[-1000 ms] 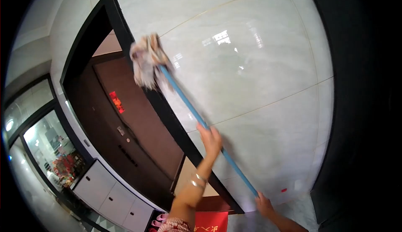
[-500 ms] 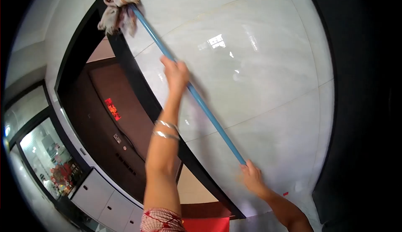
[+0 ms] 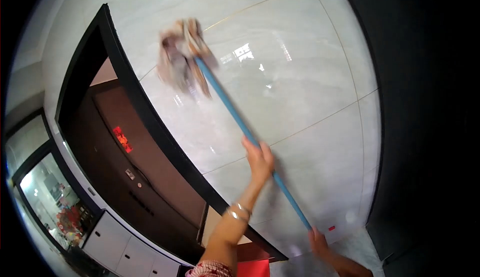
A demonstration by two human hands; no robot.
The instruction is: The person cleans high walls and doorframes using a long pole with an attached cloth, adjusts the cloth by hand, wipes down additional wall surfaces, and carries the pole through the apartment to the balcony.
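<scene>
A mop with a blue pole (image 3: 226, 100) slants across the view. Its head, a bundle of beige and brownish cloth (image 3: 179, 59), is slightly blurred and lies against or just in front of the glossy tiled wall (image 3: 320, 77). My left hand (image 3: 259, 161), below two silver bangles on the wrist, is wrapped round the middle of the pole. Lower down, my right hand (image 3: 318, 242) is closed round the pole's bottom end; part of its fingers is hidden.
Left of the tiles runs a black door frame (image 3: 150, 112) around a brown door (image 3: 150, 147) with a red paper strip (image 3: 122, 139). A white cabinet (image 3: 112, 239) stands at lower left, near a glass panel (image 3: 55, 187). A dark surface (image 3: 420, 127) borders the wall on the right.
The mop head has come down and right, from the door frame's top corner onto the tiles. My left hand has moved down and right with the pole; my right hand is lower too.
</scene>
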